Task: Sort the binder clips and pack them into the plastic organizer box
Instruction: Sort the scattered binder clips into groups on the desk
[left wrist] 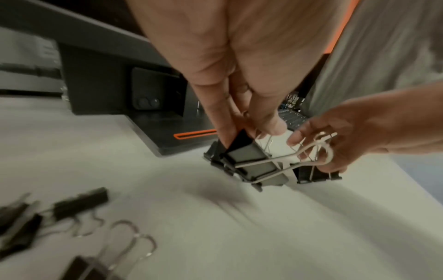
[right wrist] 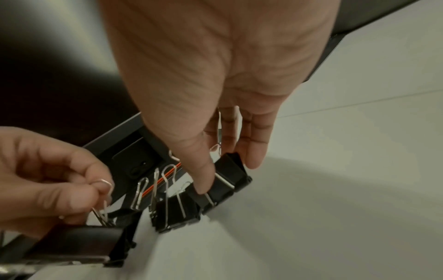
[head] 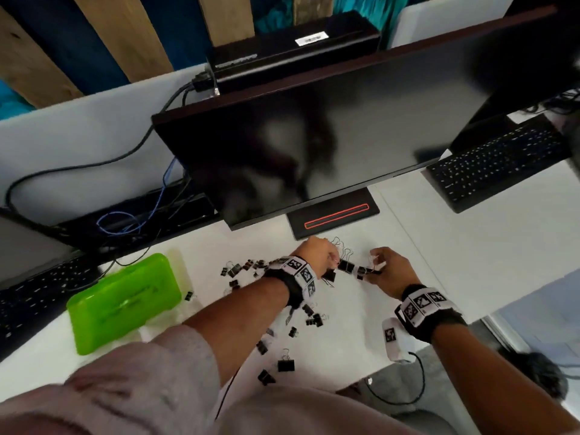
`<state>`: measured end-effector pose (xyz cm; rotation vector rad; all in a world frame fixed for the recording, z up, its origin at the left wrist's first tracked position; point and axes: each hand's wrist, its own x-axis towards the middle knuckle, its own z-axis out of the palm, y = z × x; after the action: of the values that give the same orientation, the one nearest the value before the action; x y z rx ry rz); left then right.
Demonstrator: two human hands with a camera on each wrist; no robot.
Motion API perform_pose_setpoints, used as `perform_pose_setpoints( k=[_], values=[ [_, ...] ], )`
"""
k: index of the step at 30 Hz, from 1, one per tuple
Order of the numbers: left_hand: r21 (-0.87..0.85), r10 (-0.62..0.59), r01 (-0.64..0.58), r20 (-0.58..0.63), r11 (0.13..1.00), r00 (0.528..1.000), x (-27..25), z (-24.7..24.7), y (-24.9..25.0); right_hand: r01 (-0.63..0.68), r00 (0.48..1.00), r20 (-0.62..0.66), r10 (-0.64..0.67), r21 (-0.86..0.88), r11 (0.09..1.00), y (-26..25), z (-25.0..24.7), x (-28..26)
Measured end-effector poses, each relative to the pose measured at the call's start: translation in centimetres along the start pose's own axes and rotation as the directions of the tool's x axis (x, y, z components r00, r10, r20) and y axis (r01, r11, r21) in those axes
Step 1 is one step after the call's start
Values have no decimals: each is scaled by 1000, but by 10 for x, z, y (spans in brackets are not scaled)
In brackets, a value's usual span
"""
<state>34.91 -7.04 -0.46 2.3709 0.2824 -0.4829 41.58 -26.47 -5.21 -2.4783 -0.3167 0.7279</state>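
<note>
With both the left hand (head: 317, 255) and right hand (head: 389, 271) pinching large binder clips (head: 346, 265) near the surface's far edge, a slipped sprung clip could scatter others, away from the closed organizer box (head: 125, 302) at the left edge.

White label (head: 311, 39) on black device, 12 o'clock: print too blurred to read.
Wristbands (head: 302, 272): black-and-white square code markers, no letters.
Keyboard (head: 496, 158), 2 o'clock: key legends illegible.

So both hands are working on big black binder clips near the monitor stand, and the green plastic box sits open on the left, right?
Not quite: the green plastic box is closed, as the head view shows. The rest holds: the left hand and right hand handle big black binder clips near the monitor stand.
</note>
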Motion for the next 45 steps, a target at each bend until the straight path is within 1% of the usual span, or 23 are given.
perform_pose_setpoints(
  k=[3, 6, 8, 10, 12, 13, 14, 15, 16, 18, 20, 22, 24, 27, 29, 32, 35, 36, 38, 40, 42, 44, 45],
  values=[
    [35, -34, 34, -9, 999, 999, 22, 12, 0, -2, 999, -38, 2, -18, 1000, 1, 0, 18],
    [15, 6, -5, -39, 1000, 999, 30, 18, -4, 16, 999, -40, -17, -27, 1000, -3, 3, 30],
    [-28, 33, -35, -68, 999, 997, 28, 18, -8, 19, 999, -33, -19, 11, 1000, -6, 4, 31],
    [-44, 53, -57, -82, 997, 995, 21, 14, -14, 24, 997, -76, -21, 34, 999, -7, 4, 26],
    [-57, 79, -86, -119, 995, 990, 8, 7, -23, 87, 979, -186, -78, 41, 995, -7, 4, 14],
    [-67, 93, -104, -147, 992, 985, 0, 3, -29, 151, 959, -248, -136, 41, 988, -8, 5, 6],
    [-82, 106, -121, -175, 989, 979, -9, 0, -35, 229, 935, -285, -211, 29, 973, -9, 7, -2],
    [-94, 106, -126, -191, 988, 976, -20, -3, -42, 306, 916, -277, -292, 9, 952, -13, 10, -12],
    [-95, 97, -116, -188, 989, 977, -32, -5, -48, 368, 909, -209, -360, -2, 930, -16, 15, -21],
    [-71, 80, -92, -152, 993, 985, -56, -5, -59, 432, 900, 63, -430, -7, 902, -25, 24, -38],
    [-72, 74, -80, -89, 994, 993, -83, -2, -68, 459, 847, 323, -423, -42, 887, -31, 38, -50],
    [-70, 89, -87, 34, 994, 995, -110, 5, -76, 456, 802, 457, -385, -53, 888, -32, 53, -57],
    [-47, 153, -146, 187, 988, 970, -138, 17, -79, 451, 784, 494, -375, -39, 892, -32, 70, -61],
    [40, 221, -256, 386, 966, 896, -161, 42, -82, 442, 792, 473, -386, -7, 897, -38, 91, -65],
    [105, 223, -297, 439, 949, 870, -163, 55, -85, 452, 789, 469, -398, -5, 892, -46, 101, -67],
    [138, 250, -337, 432, 931, 867, -158, 61, -95, 496, 744, 506, -438, 21, 868, -57, 112, -69],
    [182, 248, -336, 382, 924, 890, -159, 53, -103, 578, 693, 520, -499, 13, 816, -71, 114, -67],
    [187, 251, -327, 340, 926, 906, -160, 50, -109, 606, 691, 497, -525, -2, 796, -77, 112, -66],
    [211, 226, -285, 264, 935, 938, -164, 44, -123, 689, 692, 384, -612, -97, 718, -88, 110, -60],
    [217, 214, -258, 209, 941, 954, -168, 36, -136, 746, 663, 317, -678, -201, 635, -97, 111, -54],
    [206, 217, -243, 141, 948, 966, -172, 30, -146, 745, 664, 368, -652, -246, 620, -106, 115, -49],
    [180, 230, -222, -26, 958, 973, -172, 27, -154, 709, 694, 443, -568, -279, 648, -112, 122, -49],
    [130, 191, -175, -125, 976, 973, -172, 25, -157, 694, 705, 452, -546, -282, 662, -113, 126, -50]
  ],
)
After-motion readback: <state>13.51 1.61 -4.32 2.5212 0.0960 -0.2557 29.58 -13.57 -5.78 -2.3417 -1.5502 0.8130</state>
